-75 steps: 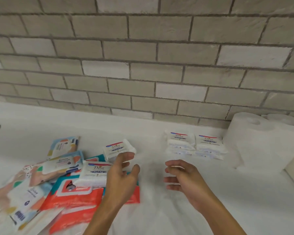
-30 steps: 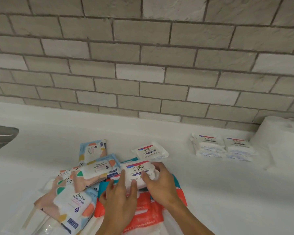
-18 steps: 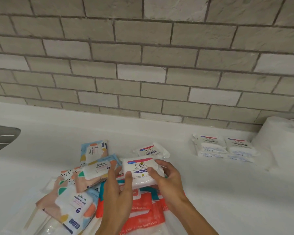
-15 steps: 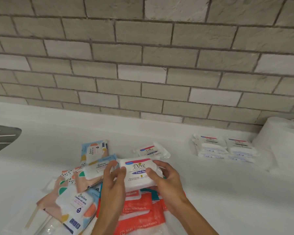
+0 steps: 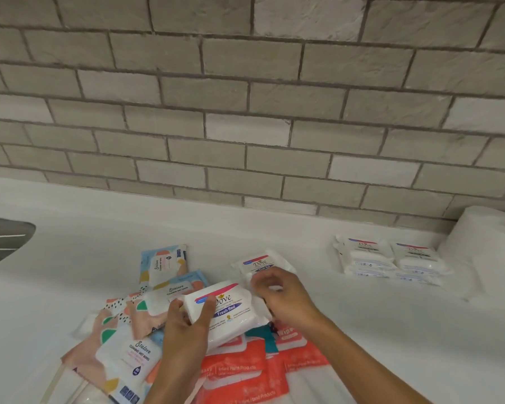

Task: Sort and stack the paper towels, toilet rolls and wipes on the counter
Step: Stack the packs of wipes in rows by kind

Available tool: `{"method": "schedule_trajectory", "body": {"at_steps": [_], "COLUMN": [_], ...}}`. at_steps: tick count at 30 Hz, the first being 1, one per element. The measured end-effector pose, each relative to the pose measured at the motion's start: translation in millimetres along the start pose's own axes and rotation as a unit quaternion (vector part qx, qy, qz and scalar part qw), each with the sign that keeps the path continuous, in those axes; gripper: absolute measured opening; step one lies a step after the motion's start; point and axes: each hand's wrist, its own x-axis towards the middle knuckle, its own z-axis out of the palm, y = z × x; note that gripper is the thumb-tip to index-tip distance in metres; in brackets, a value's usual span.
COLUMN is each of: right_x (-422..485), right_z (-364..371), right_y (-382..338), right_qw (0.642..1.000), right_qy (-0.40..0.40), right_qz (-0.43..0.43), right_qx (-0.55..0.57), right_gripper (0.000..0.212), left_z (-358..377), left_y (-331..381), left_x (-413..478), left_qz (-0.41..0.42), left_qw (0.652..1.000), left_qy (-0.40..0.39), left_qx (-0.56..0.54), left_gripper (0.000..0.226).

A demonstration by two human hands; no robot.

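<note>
Wipes are what I am working through here; my left hand (image 5: 187, 325) is pinching a white Dove pack (image 5: 228, 312) between thumb and fingers, holding it raised above the loose heap, tilted, label up, so I am reading the red band and "Fresh Red" print clearly; my right hand (image 5: 283, 298) is hovering at the pack's far end, fingers curled and blurred, and I cannot tell whether they are closing on anything; a second Dove pack (image 5: 260, 264) is lying flat on the tabletop (image 5: 362, 330) just beyond those fingers, so I am judging that the right hand is reaching for it to pair the two. The heap is sitting at lower left: patterned Stalove packs (image 5: 134, 345) overlapping one another, and coral infant wipe packs (image 5: 245, 371) spread beneath my wrists; these are lying jumbled, I am guessing, because they are not yet sorted. Well apart to the right, two neat Dove stacks (image 5: 388, 259) are standing side by side near the brick wall (image 5: 245, 112), just beside a white paper towel roll (image 5: 484, 252); that is looking like the destination for the pack I am holding.
</note>
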Motion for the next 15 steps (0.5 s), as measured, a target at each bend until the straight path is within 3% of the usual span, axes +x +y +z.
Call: {"method": "schedule_trajectory", "body": {"at_steps": [4,8,11,15], "right_x": [45,91,114,124], "right_z": [-18,-28,-24,-11], "right_y": [4,17,24,33], "right_qw": [0.993,0.98,0.97,0.951], "right_qy": [0.064,0.091,0.091,0.019], "right_qz": [-0.022,-0.021,0.052,0.125], "right_qx": [-0.098,-0.174,-0.22,-0.283], "right_gripper": [0.006,0.018,0.05,0.092], "left_z": [0,-3,-5,-7], "left_y": [-1,-2,-3,-4], "left_x": [9,16,19,21], "left_qz": [0.011,0.001,-0.007,-0.003], "left_qw": [1.0,0.999,0.999,0.999], "left_qy": [0.018,0.034,0.039,0.036], "left_qx": [0.016,0.002,-0.001,0.003], "left_gripper": [0.062,0.065,0.063,0.057]}}
